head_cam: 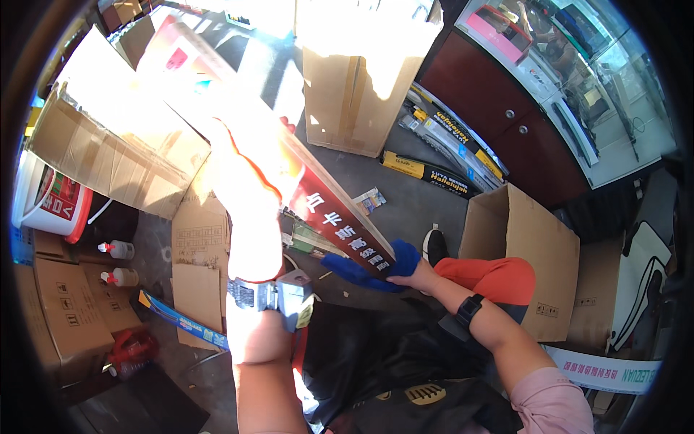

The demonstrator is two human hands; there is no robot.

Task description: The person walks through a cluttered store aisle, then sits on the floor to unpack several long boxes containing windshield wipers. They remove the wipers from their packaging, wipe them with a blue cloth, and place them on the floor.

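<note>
A long, thin red and white cardboard box point(347, 233) with printed writing slants across the middle, its far end washed out by sunlight. My left hand point(246, 163), strongly overexposed, lies across the box's upper part; its fingertips show at the far edge. At the lower end, my right hand point(415, 274) holds a blue cloth point(405, 259) wrapped against the box's corner, and more of the cloth hangs below that end. Part of the right hand's fingers is hidden by cloth and box. Both wrists wear dark straps, the left one with a small boxy device.
A tall carton point(347, 103) stands ahead, beside long wiper-blade packages point(434, 173) on the floor. An open carton point(515, 260) is at right, near a glass-topped cabinet point(488, 103). At left are cartons point(70, 309), spray bottles point(122, 249) and a white bucket point(49, 200).
</note>
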